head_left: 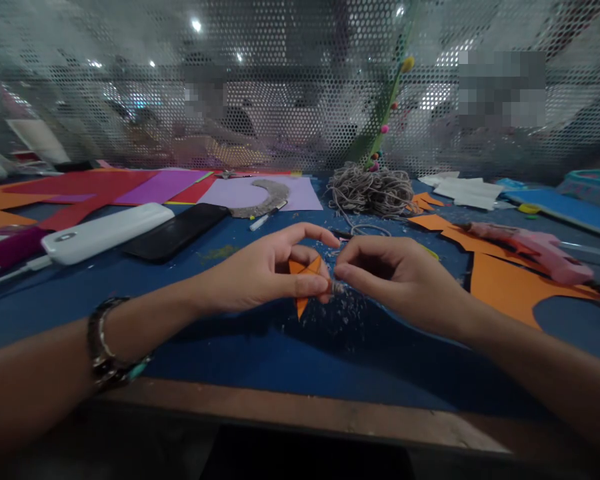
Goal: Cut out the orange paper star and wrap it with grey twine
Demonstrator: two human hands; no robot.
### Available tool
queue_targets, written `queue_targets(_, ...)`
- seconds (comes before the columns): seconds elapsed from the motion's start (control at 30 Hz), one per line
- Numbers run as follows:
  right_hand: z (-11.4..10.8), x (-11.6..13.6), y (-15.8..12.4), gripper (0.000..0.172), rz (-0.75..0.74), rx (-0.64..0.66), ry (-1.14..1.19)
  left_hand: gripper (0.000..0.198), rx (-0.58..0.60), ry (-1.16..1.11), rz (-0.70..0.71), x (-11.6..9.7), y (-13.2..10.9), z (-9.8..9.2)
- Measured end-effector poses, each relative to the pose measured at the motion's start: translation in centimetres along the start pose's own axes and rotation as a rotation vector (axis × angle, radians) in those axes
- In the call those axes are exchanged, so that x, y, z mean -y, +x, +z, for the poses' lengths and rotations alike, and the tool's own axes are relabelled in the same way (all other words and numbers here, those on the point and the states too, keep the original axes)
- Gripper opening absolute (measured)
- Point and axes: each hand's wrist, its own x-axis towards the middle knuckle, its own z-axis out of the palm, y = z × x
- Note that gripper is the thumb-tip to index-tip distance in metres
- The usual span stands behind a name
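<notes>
Above the blue table, my left hand (275,263) pinches a small folded orange paper piece (306,268) between thumb and fingers. A pointed orange tip sticks out below the thumb. Close to its right is my right hand (393,270), with thumb and index finger pressed together and the other fingers curled. Whatever those fingertips hold, if anything, is too small to make out. A slight gap separates the two hands. Whitish scraps (347,317) lie scattered on the table beneath them.
Grey yarn (373,190) is heaped behind my hands. A pink glue gun (540,250) rests on cut orange paper (505,287) at right. A white power bank (107,230) and black phone (180,230) lie left. A grey crescent (265,198) sits on lilac paper (305,193).
</notes>
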Motion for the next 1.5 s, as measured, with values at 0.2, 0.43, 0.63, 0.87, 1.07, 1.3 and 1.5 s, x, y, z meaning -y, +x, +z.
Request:
queue_targets(0.2,0.27,-0.07,0.08,0.014,0.045,0.062,0.059,0.031,-0.026,0.34,0.003,0.32,-0.08,0.21)
queue_targets(0.43,0.53,0.16,-0.25,0.008,-0.169,-0.04,-0.207,0.026,-0.2,0.401,0.063,0.45,0.0,0.21)
queue_targets(0.63,0.5,0.23,-0.35,0.012,-0.228,-0.048,-0.259,0.024,-0.344,0.247,0.086,0.11,0.34,0.07)
queue_targets(0.87,0.18,-0.19,-0.07,0.016,-0.064,0.003,-0.059,0.025,-0.236,0.021,0.151,0.31,0.32,-0.17)
queue_targets(1.07,0.1,-0.19,0.1,0.018,0.011,0.001,0.04,0.028,-0.048,0.145,0.032,0.13,-0.01,0.13)
queue_targets(1.3,0.3,-0.19,-0.09,0.011,-0.096,-0.002,-0.141,0.026,-0.108,0.437,0.081,0.74,-0.1,0.24)
queue_targets(1.5,0.56,-0.32,-0.43,0.008,-0.414,-0.076,-0.499,0.024,-0.24,0.424,0.121,0.5,0.08,0.17)
